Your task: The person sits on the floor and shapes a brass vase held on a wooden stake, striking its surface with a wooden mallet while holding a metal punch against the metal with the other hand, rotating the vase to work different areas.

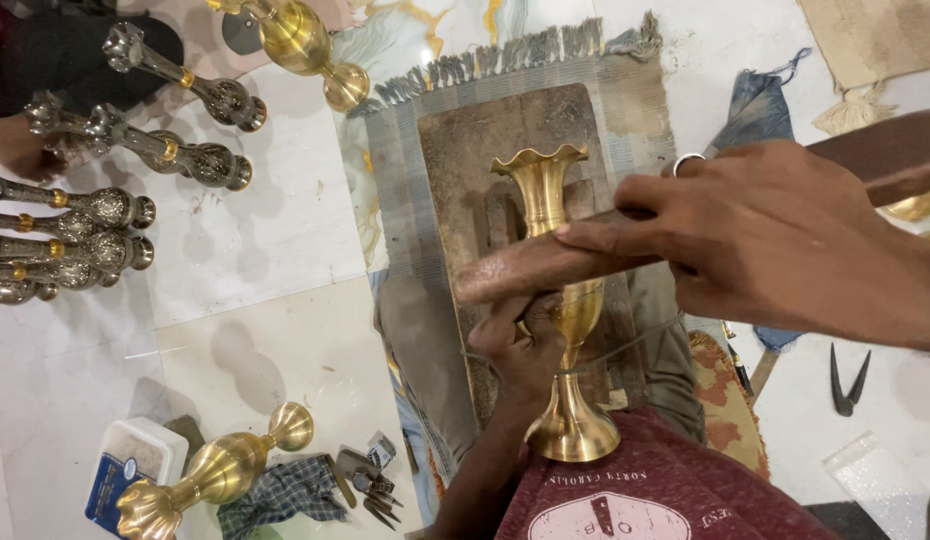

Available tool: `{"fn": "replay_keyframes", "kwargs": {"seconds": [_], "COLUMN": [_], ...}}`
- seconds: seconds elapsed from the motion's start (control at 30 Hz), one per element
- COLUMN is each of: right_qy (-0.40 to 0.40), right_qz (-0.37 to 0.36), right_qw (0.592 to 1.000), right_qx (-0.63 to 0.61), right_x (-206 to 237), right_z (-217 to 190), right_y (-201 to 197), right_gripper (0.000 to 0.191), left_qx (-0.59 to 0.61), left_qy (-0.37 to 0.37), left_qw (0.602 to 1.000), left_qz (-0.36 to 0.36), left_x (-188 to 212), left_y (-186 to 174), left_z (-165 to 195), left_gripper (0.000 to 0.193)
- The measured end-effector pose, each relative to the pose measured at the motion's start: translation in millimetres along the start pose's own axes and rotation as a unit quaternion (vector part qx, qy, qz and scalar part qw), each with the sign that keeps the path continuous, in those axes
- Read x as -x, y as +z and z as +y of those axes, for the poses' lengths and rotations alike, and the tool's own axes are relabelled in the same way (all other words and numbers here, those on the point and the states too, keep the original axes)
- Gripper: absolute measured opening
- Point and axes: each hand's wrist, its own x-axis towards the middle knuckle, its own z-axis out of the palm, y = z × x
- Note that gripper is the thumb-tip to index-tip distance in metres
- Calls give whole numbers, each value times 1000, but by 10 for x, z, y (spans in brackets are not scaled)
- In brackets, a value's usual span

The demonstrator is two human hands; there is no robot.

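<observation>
Your left hand (525,345) grips the fluted golden brass vase (565,300) at its waist, steadying it upright. Your right hand (775,235) closes its fingers on a long brown wooden bar (545,265), laid across the vase.

Brass vases: three, one upright at centre (565,300), one lying at lower left (215,475), one lying at the top edge (300,45). Silver-toned vases (135,150): at least six, piled at left (overlap prevents a firm count). Hands: two, left hand (525,350) and right hand (775,235). Black pincers (847,385): one.
</observation>
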Motion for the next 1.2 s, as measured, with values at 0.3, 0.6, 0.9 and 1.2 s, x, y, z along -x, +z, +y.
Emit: {"fn": "replay_keyframes", "kwargs": {"seconds": [0.3, 0.6, 0.9, 1.2], "right_qy": [-5, 12, 115, 185], "right_qz": [158, 108, 69, 357], "right_qw": [973, 980, 977, 652], "right_qx": [-166, -166, -166, -643], "right_x": [41, 81, 173, 302], "right_z": [138, 187, 209, -448], "right_y": [248, 356, 852, 2102], "right_gripper": [72, 70, 76, 76], "left_qx": [6, -11, 67, 82], "left_qy": [-15, -6, -19, 117], "left_qw": [998, 993, 994, 944], "left_qz": [-68, -114, -88, -297], "left_x": [-93, -103, -184, -501], "left_y": [-61, -72, -27, -234], "left_z": [59, 86, -178, -375], "left_gripper": [19, 32, 27, 58]}}
